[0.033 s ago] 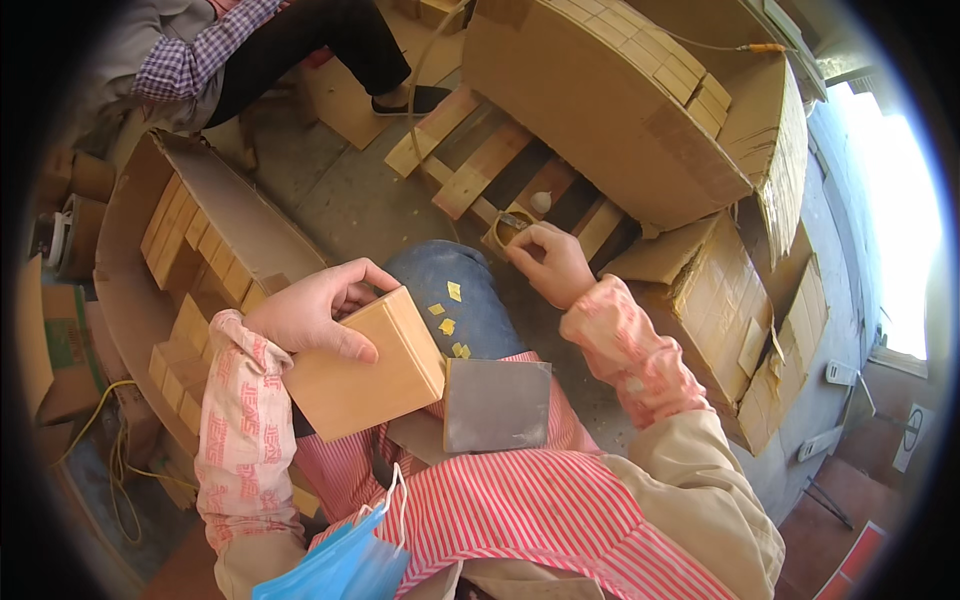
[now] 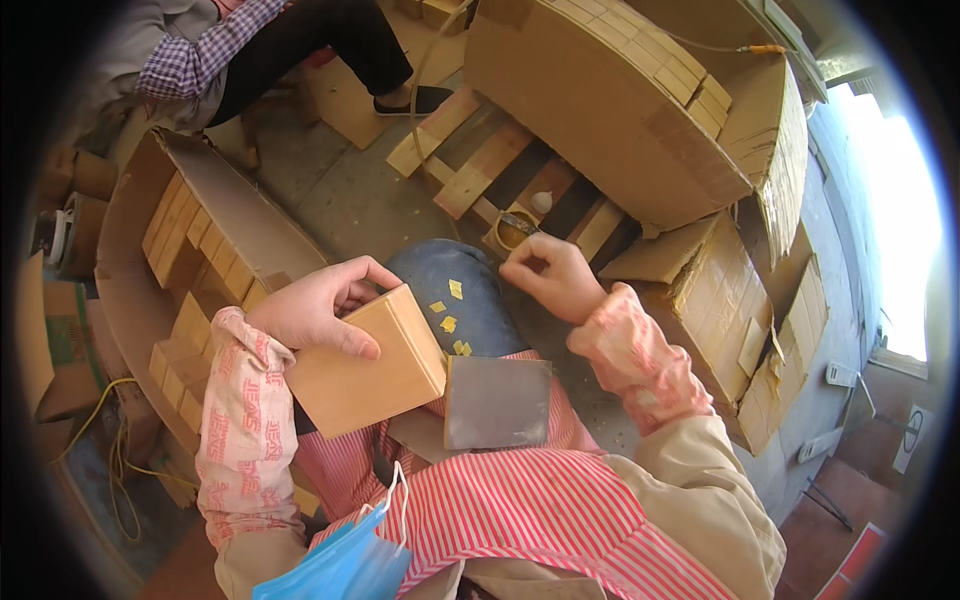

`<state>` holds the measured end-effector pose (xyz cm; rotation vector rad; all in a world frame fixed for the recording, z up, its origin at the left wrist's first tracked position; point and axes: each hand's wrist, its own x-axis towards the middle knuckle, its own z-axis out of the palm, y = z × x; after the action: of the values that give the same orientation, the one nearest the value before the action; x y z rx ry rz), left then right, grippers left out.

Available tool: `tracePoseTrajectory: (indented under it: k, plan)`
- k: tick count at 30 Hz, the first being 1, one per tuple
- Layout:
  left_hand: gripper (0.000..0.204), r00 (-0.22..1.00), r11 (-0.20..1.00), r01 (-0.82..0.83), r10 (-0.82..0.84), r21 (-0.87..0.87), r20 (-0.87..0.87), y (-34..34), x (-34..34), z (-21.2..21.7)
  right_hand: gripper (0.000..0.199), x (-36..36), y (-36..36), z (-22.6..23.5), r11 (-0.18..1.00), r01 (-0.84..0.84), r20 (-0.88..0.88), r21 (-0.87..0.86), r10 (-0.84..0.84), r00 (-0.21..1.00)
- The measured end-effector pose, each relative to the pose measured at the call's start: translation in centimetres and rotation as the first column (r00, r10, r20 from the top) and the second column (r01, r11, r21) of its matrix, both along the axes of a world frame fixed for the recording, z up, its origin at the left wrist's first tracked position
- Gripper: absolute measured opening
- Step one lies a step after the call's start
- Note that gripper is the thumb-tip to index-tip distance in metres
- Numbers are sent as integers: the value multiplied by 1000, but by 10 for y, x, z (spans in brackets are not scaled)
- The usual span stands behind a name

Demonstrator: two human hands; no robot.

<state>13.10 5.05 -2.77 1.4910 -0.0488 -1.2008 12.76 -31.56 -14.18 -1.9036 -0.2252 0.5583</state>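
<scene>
My left hand point(image 2: 325, 310) grips a pale wooden box point(image 2: 365, 370) over my lap, thumb on its face and fingers behind its top edge. A thin seam runs along the box near one edge. My right hand point(image 2: 555, 280) is raised beside my right knee, thumb and forefinger pinched together; whatever may be between them is too small to make out. Just beyond it stands a small round cup point(image 2: 497, 240) with a dark tool resting in it. A dark grey flat square point(image 2: 497, 403) lies on my lap, right of the box. Several yellow scraps point(image 2: 448, 323) stick to my blue trouser knee.
At left, a cardboard carton point(image 2: 230, 185) holds several wooden pieces. A larger carton point(image 2: 600, 110) with stacked wooden pieces sits on a slatted pallet point(image 2: 480, 170) ahead. Another carton point(image 2: 700, 310) stands at right. A seated person point(image 2: 300, 60) is at far left. A blue mask point(image 2: 340, 555) hangs below.
My right hand has drawn slightly back toward me, away from the cup, exposing more of it. My left hand and the wooden box have hardly moved.
</scene>
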Motion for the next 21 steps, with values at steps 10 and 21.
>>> tracePoseTrajectory:
  k: [10,21]
  plan:
    - [90,997,999,9,-11,32,70,1,-12,0,43,-74,32,112,823,-496,150,-277,547,824]
    - [80,980,997,10,-26,80,198,-3,-24,6,36,-47,69,117,903,73,-294,424,61,954]
